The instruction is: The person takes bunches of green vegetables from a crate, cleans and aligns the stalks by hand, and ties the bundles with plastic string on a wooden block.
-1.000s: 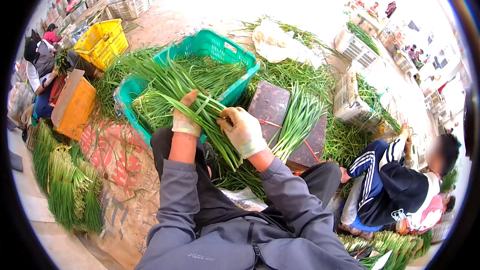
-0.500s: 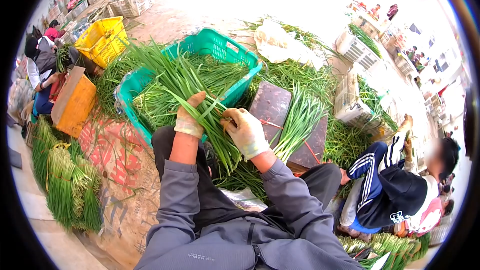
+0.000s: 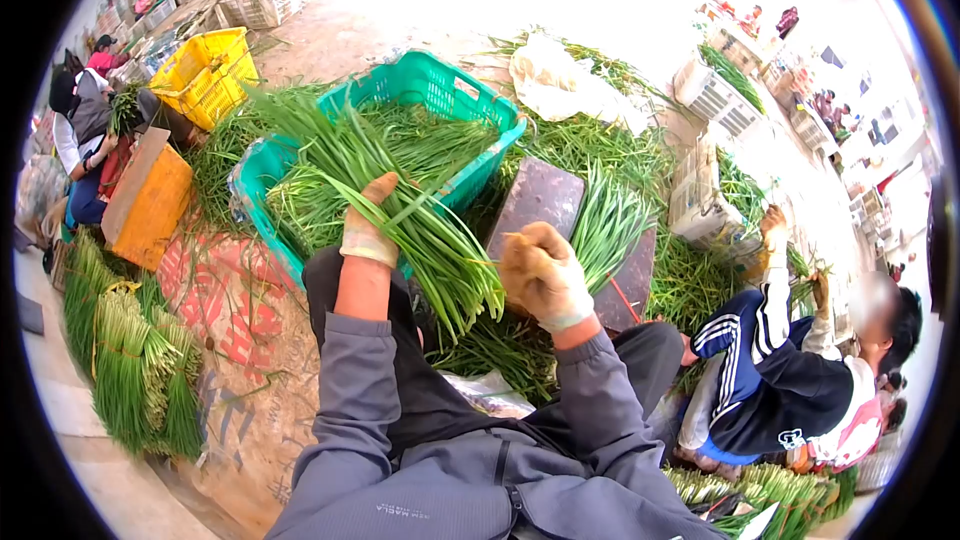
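Observation:
A bunch of long green stalks [image 3: 445, 255] is in my gloved left hand [image 3: 370, 225], its leafy tops spread over the green crate [image 3: 435, 75]. To the right of the bunch, my gloved right hand [image 3: 545, 275] is closed, with its fingertips pinched by the stalk ends; what it pinches is too small to make out. Beyond the right hand, a second bundle of stalks [image 3: 608, 225] lies on a dark block [image 3: 540, 205]. More loose stalks fill the crate.
At the left are a yellow crate [image 3: 207, 75], an orange box [image 3: 150, 200] and tied bundles [image 3: 145, 370]. A co-worker [image 3: 790, 380] sits at the right, near white crates [image 3: 700, 195]. Loose greens [image 3: 610, 155] cover the floor ahead.
My right hand has moved right, off the stalk bunch, and its fingers have curled. My left hand has shifted slightly, still holding the bunch. The co-worker's hands have moved apart.

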{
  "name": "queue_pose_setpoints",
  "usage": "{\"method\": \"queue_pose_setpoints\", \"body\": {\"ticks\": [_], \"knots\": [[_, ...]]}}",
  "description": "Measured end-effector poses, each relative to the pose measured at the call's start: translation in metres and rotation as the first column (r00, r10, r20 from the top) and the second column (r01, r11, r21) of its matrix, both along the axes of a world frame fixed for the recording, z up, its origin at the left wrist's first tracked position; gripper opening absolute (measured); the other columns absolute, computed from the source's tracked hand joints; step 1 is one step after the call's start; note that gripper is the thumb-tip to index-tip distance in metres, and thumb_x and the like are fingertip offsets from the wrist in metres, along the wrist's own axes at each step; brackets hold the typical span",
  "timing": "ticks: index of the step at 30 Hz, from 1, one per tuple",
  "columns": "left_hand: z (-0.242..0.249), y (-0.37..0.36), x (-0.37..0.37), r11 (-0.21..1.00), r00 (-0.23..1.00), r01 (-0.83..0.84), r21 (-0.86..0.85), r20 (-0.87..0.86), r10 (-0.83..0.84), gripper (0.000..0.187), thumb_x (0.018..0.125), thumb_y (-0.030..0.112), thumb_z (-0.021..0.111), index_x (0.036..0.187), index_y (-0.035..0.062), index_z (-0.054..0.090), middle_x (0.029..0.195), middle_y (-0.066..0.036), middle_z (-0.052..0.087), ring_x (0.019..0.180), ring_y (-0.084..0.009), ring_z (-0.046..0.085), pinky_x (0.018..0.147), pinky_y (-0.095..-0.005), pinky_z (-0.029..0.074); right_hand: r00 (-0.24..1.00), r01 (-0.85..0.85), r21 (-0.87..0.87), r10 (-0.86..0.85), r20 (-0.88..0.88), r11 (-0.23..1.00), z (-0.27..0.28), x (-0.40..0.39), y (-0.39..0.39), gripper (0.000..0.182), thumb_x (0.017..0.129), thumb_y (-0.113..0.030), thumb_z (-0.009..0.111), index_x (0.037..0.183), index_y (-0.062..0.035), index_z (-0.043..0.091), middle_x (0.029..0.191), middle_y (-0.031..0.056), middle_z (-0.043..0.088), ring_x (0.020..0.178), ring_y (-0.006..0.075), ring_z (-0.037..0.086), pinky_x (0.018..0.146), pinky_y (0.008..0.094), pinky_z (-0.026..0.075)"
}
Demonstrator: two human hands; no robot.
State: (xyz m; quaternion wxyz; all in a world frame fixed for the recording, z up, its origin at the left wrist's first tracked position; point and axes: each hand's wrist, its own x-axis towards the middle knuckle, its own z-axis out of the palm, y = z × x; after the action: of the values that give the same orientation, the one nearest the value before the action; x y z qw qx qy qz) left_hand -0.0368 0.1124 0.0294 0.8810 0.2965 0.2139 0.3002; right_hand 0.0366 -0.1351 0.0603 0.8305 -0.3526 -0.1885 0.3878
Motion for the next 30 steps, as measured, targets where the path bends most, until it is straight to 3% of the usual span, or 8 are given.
{"method": "queue_pose_setpoints", "body": {"ticks": [7, 11, 13, 15, 17, 19, 25, 30], "knots": [[0.001, 0.018, -0.005, 0.996, 0.993, -0.081, 0.029, 0.091, 0.078, 0.024, 0.090, 0.024, 0.063, 0.097, 0.0012, 0.066, 0.085, -0.012, 0.069, 0.071, -0.0263, 0.067, 0.067, -0.0401, 0.058, 1.000, -0.024, 0.339, 0.028, -0.007, 0.941, 0.021, -0.011, -0.076, 0.026, 0.083, -0.019, 0.078, 0.079, -0.0085, 0.055, 0.063, 0.0032, 0.048, 0.055, 0.0174, 0.046, 0.049, 0.0318, 0.037], [-0.009, 0.033, -0.004, 0.994, 0.991, -0.109, -0.022, 0.069, 0.111, 0.020, 0.091, 0.021, 0.064, 0.097, 0.0020, 0.064, 0.084, -0.013, 0.068, 0.073, -0.0286, 0.067, 0.070, -0.0435, 0.058, 0.856, -0.380, -0.364, 0.472, 0.210, 0.850, -0.022, -0.005, -0.090, 0.028, 0.080, -0.018, 0.078, 0.094, 0.0021, 0.065, 0.081, 0.0139, 0.064, 0.066, 0.0231, 0.060, 0.060, 0.0313, 0.048], [-0.002, 0.027, -0.003, 0.987, 0.988, -0.134, -0.085, 0.064, 0.139, 0.019, 0.090, 0.019, 0.064, 0.098, 0.0019, 0.064, 0.085, -0.013, 0.068, 0.073, -0.0293, 0.067, 0.071, -0.0440, 0.058, 0.396, -0.017, -0.852, 0.786, 0.475, 0.523, -0.070, -0.015, -0.082, 0.042, 0.081, -0.013, 0.072, 0.121, -0.0005, 0.065, 0.109, 0.0126, 0.071, 0.097, 0.0188, 0.067, 0.086, 0.0315, 0.053], [-0.002, 0.032, 0.005, 0.990, 0.987, -0.132, -0.055, 0.080, 0.136, 0.020, 0.089, 0.020, 0.065, 0.097, 0.0016, 0.064, 0.084, -0.013, 0.068, 0.073, -0.0294, 0.067, 0.071, -0.0440, 0.058, 0.337, 0.226, -0.774, 0.698, 0.632, 0.592, -0.099, -0.019, -0.081, 0.046, 0.080, -0.010, 0.071, 0.125, -0.0040, 0.065, 0.118, 0.0127, 0.071, 0.107, 0.0190, 0.066, 0.094, 0.0321, 0.052], [-0.016, 0.032, -0.001, 0.987, 0.985, -0.157, -0.022, 0.068, 0.158, 0.022, 0.088, 0.022, 0.067, 0.096, 0.0011, 0.065, 0.084, -0.013, 0.069, 0.073, -0.0296, 0.068, 0.070, -0.0439, 0.059, 0.821, -0.035, -0.836, 0.492, 0.288, 0.548, -0.043, -0.022, -0.060, 0.036, 0.083, -0.012, 0.072, 0.117, -0.0057, 0.067, 0.112, 0.0119, 0.071, 0.097, 0.0280, 0.069, 0.084, 0.0335, 0.054], [-0.017, 0.028, 0.001, 0.992, 0.990, -0.127, 0.013, 0.063, 0.126, 0.021, 0.087, 0.021, 0.068, 0.095, 0.0018, 0.065, 0.084, -0.013, 0.069, 0.072, -0.0283, 0.068, 0.069, -0.0418, 0.059, 0.612, 0.393, -0.605, 0.295, 0.734, 0.692, -0.028, -0.022, -0.041, 0.032, 0.083, -0.017, 0.075, 0.112, -0.0058, 0.067, 0.103, 0.0105, 0.071, 0.090, 0.0287, 0.069, 0.078, 0.0335, 0.055], [-0.021, -0.007, 0.026, 0.996, 0.998, -0.069, -0.055, 0.006, 0.070, 0.018, 0.088, 0.009, 0.065, 0.103, 0.0001, 0.063, 0.086, -0.013, 0.068, 0.074, -0.0279, 0.068, 0.067, -0.0427, 0.059, 0.197, 0.665, -0.190, 0.076, 0.978, 0.723, 0.006, -0.012, 0.033, 0.046, 0.079, -0.032, 0.081, 0.114, -0.0061, 0.065, 0.101, 0.0163, 0.065, 0.094, 0.0340, 0.065, 0.084, 0.0390, 0.052], [-0.034, -0.023, 0.033, 0.993, 0.992, -0.096, 0.067, -0.072, 0.101, 0.024, 0.083, 0.005, 0.072, 0.104, 0.0010, 0.062, 0.091, -0.009, 0.066, 0.073, -0.0228, 0.066, 0.062, -0.0377, 0.056, 0.399, 0.606, -0.409, 0.185, 0.898, 0.682, 0.011, -0.020, 0.070, 0.038, 0.078, -0.036, 0.078, 0.095, -0.0042, 0.067, 0.092, 0.0151, 0.066, 0.087, 0.0332, 0.064, 0.078, 0.0416, 0.052]]}}
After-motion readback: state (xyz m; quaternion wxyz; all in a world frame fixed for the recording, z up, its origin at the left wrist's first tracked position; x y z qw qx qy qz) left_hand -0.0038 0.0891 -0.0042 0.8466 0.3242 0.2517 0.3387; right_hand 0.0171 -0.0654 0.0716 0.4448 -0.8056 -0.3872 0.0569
